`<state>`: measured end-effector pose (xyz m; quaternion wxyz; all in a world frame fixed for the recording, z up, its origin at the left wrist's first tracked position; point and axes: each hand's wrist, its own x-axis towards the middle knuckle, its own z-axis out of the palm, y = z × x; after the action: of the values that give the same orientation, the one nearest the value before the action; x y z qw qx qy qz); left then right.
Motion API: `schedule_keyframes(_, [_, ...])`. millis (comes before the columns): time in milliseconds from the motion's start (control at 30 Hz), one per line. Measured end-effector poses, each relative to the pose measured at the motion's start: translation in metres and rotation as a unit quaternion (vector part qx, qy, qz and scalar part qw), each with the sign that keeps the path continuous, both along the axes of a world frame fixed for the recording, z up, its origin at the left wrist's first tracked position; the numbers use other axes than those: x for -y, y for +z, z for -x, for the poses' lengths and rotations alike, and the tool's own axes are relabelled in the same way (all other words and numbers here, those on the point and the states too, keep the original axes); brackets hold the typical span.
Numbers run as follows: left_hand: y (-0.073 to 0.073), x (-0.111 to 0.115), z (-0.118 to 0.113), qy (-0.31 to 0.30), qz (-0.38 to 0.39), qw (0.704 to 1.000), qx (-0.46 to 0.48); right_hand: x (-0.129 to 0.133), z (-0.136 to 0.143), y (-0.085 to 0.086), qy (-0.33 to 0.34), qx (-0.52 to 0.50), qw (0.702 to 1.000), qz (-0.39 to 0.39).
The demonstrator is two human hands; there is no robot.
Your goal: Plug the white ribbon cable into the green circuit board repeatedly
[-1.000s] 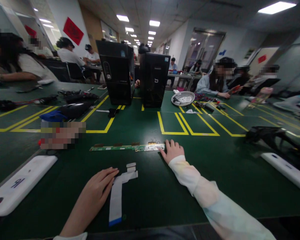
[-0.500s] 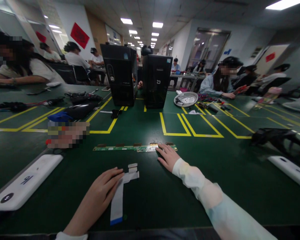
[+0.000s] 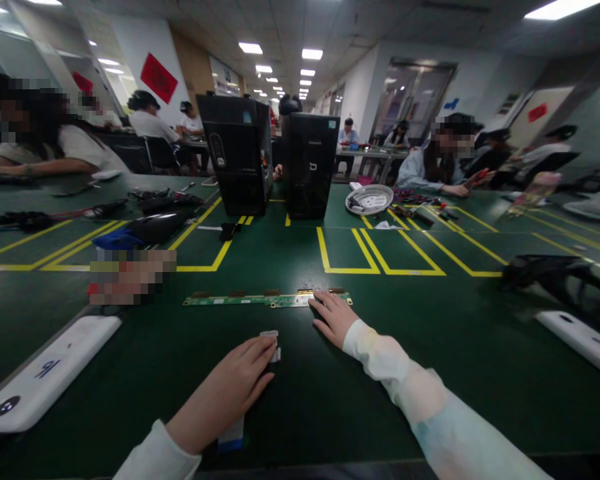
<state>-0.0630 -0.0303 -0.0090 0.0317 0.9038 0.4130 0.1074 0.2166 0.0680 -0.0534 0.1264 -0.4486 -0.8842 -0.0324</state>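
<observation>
A white flat ribbon cable [image 3: 231, 437] with a blue end lies on the green table in front of me. My left hand [image 3: 225, 390] rests across it and covers most of its length. The fingers are stretched out onto its far end, and the thumb stands apart. Beyond it lies a long, narrow green circuit board [image 3: 230, 301] with brown tabs along its far edge. My right hand [image 3: 334, 317] touches the board's right part, fingers extended and laid flat. What is under those fingertips is hidden.
Two black computer towers [image 3: 307, 167] stand upright further back. White devices, one at left [image 3: 50, 373] and one at right [image 3: 583, 340], flank the work area. A white basket [image 3: 369, 200] sits behind, near cables. Other people sit around the tables.
My left hand has moved forward and right over the ribbon cable, now covering its middle and reaching its far end. My right hand stays on the circuit board.
</observation>
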Motion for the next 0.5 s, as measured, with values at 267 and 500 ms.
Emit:
schedule_keyframes(267, [0.012, -0.023, -0.044, -0.052, 0.006, 0.999, -0.010, 0.001, -0.001, -0.001, 0.007, -0.027, 1.000, -0.011])
schedule_keyframes(500, [0.003, -0.041, -0.065, -0.009, -0.008, 1.000, -0.005, 0.005, -0.002, 0.004, 0.007, -0.038, 0.999, -0.009])
